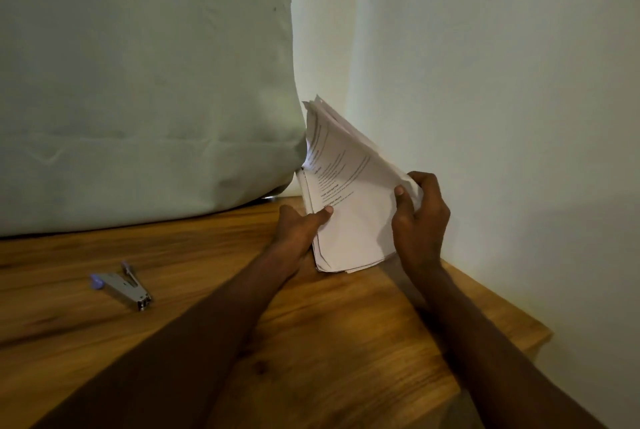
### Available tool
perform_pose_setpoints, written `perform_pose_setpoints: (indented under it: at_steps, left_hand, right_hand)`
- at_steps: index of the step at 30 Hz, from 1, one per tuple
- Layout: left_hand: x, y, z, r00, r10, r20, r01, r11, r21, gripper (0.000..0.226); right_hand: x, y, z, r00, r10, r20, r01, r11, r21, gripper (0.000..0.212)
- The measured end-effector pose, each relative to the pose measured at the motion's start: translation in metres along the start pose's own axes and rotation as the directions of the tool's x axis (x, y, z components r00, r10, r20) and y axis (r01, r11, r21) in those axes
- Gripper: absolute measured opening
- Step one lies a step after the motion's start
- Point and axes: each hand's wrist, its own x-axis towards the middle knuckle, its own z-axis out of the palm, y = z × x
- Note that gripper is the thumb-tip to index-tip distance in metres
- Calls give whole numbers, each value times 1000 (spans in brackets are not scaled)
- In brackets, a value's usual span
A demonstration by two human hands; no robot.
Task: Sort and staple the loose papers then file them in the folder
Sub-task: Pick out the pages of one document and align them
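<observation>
Head view: one stack of papers (349, 207), one stapler (121, 286), two hands. Stack upright above desk (311, 342), lower edge near surface. Left hand (298, 231) grip pinches left edge, thumb on front sheet. Right hand (420, 217) grip curled round right edge. Stapler lies on desk, well left of stack.

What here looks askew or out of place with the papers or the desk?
The paper stack, held upright by the left hand and right hand, is uneven: sheet corners splay at the top and edges are staggered at the bottom. The stapler lies apart on the wooden table. No folder is in view.
</observation>
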Motion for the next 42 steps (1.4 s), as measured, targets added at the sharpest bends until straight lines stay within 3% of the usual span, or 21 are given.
perform_pose_setpoints:
  at_steps: [3, 7, 11, 16, 19, 25, 27, 31, 34, 42]
  left_hand:
    - [-1, 6, -6, 997, -63, 38, 66, 993, -99, 81]
    - [-1, 6, -16, 979, -19, 203, 82, 948, -307, 32]
    - [-5, 6, -18, 956, 39, 292, 122, 848, -515, 40]
    - [-25, 9, -5, 933, 139, 331, 78, 821, -565, 46]
    - [-33, 19, -1, 955, 197, 222, -67, 871, -486, 42]
    - [-46, 45, -66, 948, 312, 66, -281, 914, -291, 34]
    - [-58, 50, -97, 934, 353, 59, -331, 913, -237, 35]
    - [-85, 62, -157, 919, 393, 24, -386, 912, -139, 35]
    - [-110, 80, -203, 897, 443, -19, -443, 895, -51, 32]
    - [-145, 156, -353, 761, 634, -134, -584, 760, 285, 33]
  right_hand:
    - [8, 0, -6, 992, 118, -54, -111, 986, 123, 23]
    - [18, 5, -13, 961, 276, -20, -263, 934, 242, 22]
    - [22, 9, -16, 921, 379, 86, -382, 840, 385, 22]
    - [29, 22, -28, 842, 515, 163, -520, 691, 502, 28]
    - [31, 29, -34, 795, 563, 227, -582, 600, 549, 35]
    - [12, 0, -17, 792, 367, 487, -571, 727, 381, 28]
    - [2, -17, -10, 749, 322, 579, -586, 729, 352, 29]
    - [-14, -51, 13, 606, 304, 735, -675, 684, 275, 52]
    - [-29, -92, 45, 539, 243, 807, -678, 693, 244, 55]
    - [-55, -238, 157, 590, 39, 806, -523, 779, 346, 28]
